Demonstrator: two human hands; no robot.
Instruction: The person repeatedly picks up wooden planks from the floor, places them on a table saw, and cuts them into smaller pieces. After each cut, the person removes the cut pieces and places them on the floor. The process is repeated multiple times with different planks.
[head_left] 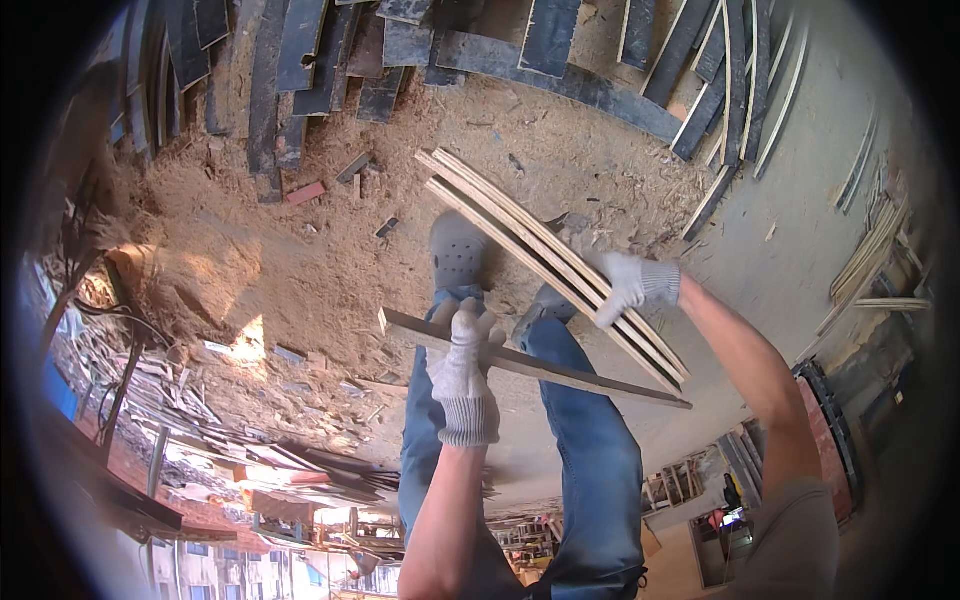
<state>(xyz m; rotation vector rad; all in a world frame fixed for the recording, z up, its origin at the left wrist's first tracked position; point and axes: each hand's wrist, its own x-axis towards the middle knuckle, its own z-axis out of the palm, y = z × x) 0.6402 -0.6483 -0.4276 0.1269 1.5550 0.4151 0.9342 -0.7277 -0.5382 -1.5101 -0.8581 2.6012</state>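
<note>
My left hand (pixel 464 362), in a pale knitted work glove, is closed around a single narrow wooden strip (pixel 570 375). That strip lies across in front of my legs, its far end low on the right. To the right, my gloved right hand (pixel 625 286) grips a bundle of several long plywood strips (pixel 520 225) near their middle. They slant from the upper left down to the lower right, with pale edges and dark faces. The lower ends of the bundle come close to the single strip's right end; whether they touch I cannot tell.
Dark-faced boards (pixel 390 45) lie spread along the far side. Sawdust and small offcuts cover the dirt floor (pixel 330 240). A heap of scrap wood (pixel 180 400) is at the left, and a stack of thin strips (pixel 872 250) sits at the right. My clog (pixel 458 250) stands under the bundle.
</note>
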